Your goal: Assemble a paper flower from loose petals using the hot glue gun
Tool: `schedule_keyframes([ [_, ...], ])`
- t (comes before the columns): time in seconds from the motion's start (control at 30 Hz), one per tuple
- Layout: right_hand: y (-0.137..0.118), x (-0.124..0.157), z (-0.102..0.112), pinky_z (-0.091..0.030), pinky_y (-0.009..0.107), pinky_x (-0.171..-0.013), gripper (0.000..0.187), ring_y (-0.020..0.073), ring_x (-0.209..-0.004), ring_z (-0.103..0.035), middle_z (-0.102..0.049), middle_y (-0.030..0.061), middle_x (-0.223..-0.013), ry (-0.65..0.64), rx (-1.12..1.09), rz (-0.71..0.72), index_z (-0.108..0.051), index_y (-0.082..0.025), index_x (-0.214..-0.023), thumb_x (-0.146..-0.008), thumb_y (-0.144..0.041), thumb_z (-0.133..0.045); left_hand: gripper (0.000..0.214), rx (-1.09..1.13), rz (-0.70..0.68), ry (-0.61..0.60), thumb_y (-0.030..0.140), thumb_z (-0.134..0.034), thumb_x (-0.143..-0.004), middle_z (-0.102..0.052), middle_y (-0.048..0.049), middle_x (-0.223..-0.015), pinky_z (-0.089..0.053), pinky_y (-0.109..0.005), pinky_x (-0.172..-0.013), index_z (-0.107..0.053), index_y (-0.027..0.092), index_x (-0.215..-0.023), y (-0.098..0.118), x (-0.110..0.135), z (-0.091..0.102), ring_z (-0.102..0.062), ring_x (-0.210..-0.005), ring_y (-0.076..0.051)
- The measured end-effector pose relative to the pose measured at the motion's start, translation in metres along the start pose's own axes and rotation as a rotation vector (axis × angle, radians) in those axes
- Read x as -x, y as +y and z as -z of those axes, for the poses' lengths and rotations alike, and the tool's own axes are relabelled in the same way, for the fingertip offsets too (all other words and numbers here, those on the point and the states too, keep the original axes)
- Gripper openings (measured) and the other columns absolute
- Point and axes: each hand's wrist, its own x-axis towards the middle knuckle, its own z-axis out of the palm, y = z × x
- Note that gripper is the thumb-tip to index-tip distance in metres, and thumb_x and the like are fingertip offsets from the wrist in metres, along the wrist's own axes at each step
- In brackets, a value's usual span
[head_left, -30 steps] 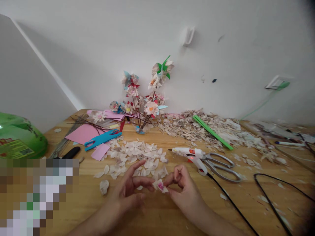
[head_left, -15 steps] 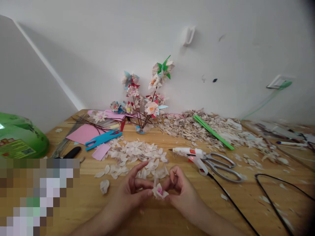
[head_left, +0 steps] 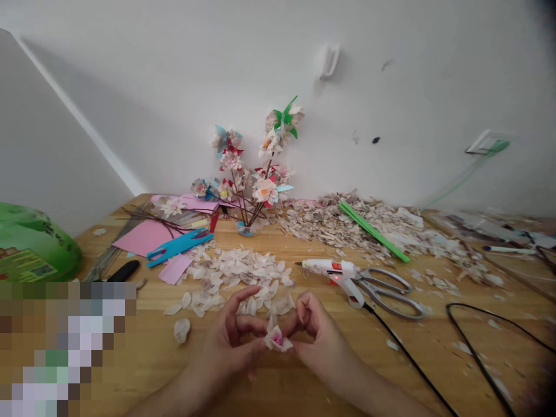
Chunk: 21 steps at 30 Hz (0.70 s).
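Between my two hands, low in the middle of the view, is a small handmade flower [head_left: 277,339] with whitish petals and a pink centre. My left hand [head_left: 238,333] pinches its left side between thumb and fingers, the index finger raised. From the right, my right hand [head_left: 311,327] grips the flower's other side with thumb and curled fingers. A pale petal [head_left: 282,306] stands up behind the flower near my right fingertips; I cannot tell whether it is attached. Just beyond my hands lies a spread of loose whitish petals [head_left: 243,269].
A white glue gun [head_left: 334,269] with a red light lies beside grey-handled scissors [head_left: 391,289]; its black cord runs forward. Finished flowers on stems [head_left: 266,191] stand in a small cup. Behind are scraps [head_left: 313,223], green strips [head_left: 373,231], blue strips [head_left: 180,248] and pink paper [head_left: 145,237].
The flower has turned slightly, so its pink centre shows more fully. Both hands keep their hold. The whole view has shifted a little.
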Motion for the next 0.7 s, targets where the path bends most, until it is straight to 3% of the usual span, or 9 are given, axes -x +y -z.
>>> schedule_keyframes([
  [0.43, 0.003, -0.002, -0.001, -0.044, 0.025, -0.059, 0.042, 0.0135, -0.062, -0.059, -0.061, -0.0088, -0.061, 0.049, 0.033, -0.031, -0.025, -0.025, -0.069, -0.064, -0.015, -0.065, 0.072, -0.031, -0.033, -0.017, 0.027, -0.069, -0.064, -0.062, 0.0, -0.076, -0.043, -0.016, -0.037, -0.032, 0.029, -0.125, -0.007, -0.001, 0.004, -0.053, -0.06, -0.012],
  [0.57, 0.004, 0.0, 0.005, -0.043, 0.029, -0.063, 0.034, 0.016, -0.065, -0.058, -0.063, -0.005, -0.066, 0.075, 0.341, 0.02, -0.027, -0.025, -0.069, -0.069, -0.015, -0.06, 0.069, -0.016, -0.09, 0.022, 0.023, -0.07, -0.063, -0.063, -0.0028, -0.084, -0.042, -0.014, -0.041, -0.039, 0.03, -0.124, -0.006, -0.001, 0.004, -0.052, -0.066, -0.012],
  [0.7, 0.005, 0.001, 0.014, -0.041, 0.031, -0.065, 0.016, 0.0185, -0.07, -0.058, -0.063, 0.0007, -0.074, 0.036, 0.761, 0.166, -0.041, -0.023, -0.074, -0.074, -0.011, -0.052, 0.07, 0.067, -0.161, 0.052, 0.017, -0.068, -0.061, -0.062, -0.0055, -0.102, -0.043, -0.016, -0.038, -0.041, 0.03, -0.124, 0.002, -0.002, 0.009, -0.046, -0.058, -0.009],
])
